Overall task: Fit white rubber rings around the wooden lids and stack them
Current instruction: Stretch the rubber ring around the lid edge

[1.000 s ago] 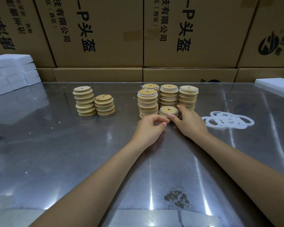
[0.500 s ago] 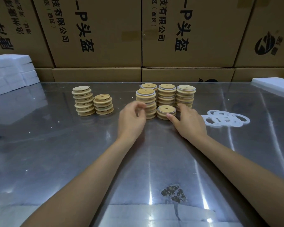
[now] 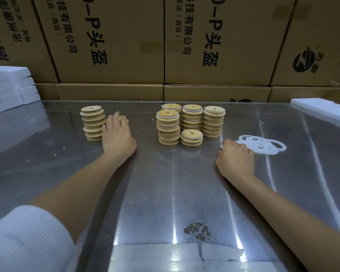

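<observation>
On the steel table:
Left hand (image 3: 118, 137): your fingers curl over the short stack of bare lids (image 3: 124, 121), beside the taller stack (image 3: 93, 123); a careless lift could topple it.
Right hand (image 3: 235, 160): fingers bent at the white rings (image 3: 263, 144); grip unclear, and you might drag several.
Ringed stacks (image 3: 190, 123): well apart.

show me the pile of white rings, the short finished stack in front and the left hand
pile of white rings (image 3: 263, 144): head view, middle ring.
short finished stack (image 3: 191, 137): head view, top lid.
left hand (image 3: 117, 136): head view, back of hand.

bare table (image 3: 165, 183) up front, lid stacks (image 3: 190, 124) mid-table, boxes (image 3: 165, 46) walling the rear
</observation>
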The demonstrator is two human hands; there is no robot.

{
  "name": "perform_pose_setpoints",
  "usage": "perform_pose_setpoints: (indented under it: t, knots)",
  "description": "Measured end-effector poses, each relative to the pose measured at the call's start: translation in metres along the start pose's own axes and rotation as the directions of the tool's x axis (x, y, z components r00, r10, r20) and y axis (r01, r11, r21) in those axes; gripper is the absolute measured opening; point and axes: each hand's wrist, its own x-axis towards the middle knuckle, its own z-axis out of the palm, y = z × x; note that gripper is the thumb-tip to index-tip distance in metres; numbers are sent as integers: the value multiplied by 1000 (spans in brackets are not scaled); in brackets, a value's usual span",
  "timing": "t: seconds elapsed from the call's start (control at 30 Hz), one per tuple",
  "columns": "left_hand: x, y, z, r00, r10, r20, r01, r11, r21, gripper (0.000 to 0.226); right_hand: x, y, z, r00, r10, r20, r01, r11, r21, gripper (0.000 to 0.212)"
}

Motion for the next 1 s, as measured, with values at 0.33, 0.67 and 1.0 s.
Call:
perform_pose_setpoints:
  t: [0.33,0.67,1.0]
  knots:
    - [6,-22,-11,982,147,-116,-146,989,18,33,6,4,-2,999,51,-1,-51,998,44,27]
    - [-30,-3,-33,808,408,-426,-525,826,-204,23,6,7,-3,992,-40,-119,83,919,385,36]
    - [-72,67,-33,669,686,-286,-742,600,-298,24,6,6,-6,990,18,-143,93,676,731,24]
